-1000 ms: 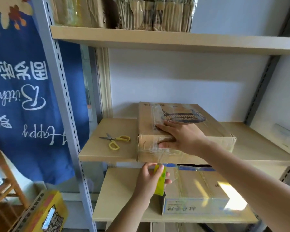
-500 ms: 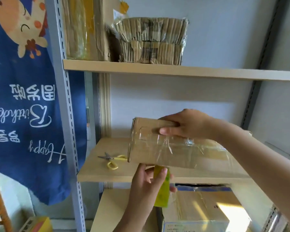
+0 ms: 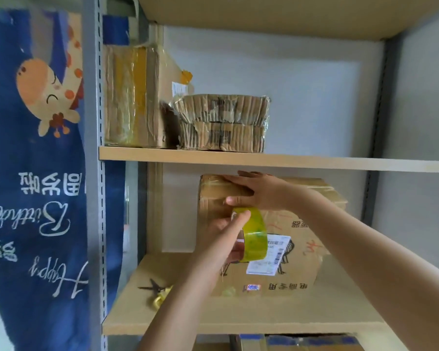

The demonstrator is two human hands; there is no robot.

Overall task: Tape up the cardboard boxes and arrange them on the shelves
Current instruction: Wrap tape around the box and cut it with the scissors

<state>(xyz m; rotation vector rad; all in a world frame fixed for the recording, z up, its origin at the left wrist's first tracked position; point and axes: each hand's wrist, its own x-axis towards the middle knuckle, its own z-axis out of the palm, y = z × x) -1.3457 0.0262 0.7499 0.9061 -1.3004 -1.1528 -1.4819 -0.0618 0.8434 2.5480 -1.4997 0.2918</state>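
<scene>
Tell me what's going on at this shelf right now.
A person is taping up a cardboard box that stands tipped up on the middle shelf. The right hand rests on the box's top edge, steadying it, while the left hand grips a yellow-green roll of tape against its front face. Yellow-handled scissors lie on the shelf to the left. Bundled cardboard sits on the shelf above.

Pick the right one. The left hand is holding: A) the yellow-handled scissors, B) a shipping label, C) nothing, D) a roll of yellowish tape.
D: the left hand grips the roll of tape in front of the cardboard box, while the scissors lie on the shelf.
</scene>
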